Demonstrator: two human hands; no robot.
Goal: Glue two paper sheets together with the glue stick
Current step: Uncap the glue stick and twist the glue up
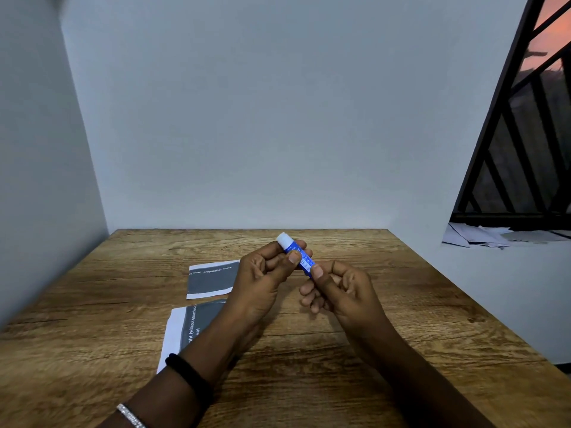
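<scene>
Glue stick (304, 261): my left hand (262, 279) grips it, right hand (343, 288) pinches its base. Readying step, I judge; next, rub a sheet (210, 281).

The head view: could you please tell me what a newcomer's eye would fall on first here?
The blue glue stick, white end up, stands out, pinched between the left hand and right hand above the wooden table. Left of them two grey-printed paper sheets lie flat, the nearer sheet partly hidden by the left forearm. A black-barred window shows orange sky at far right.
</scene>
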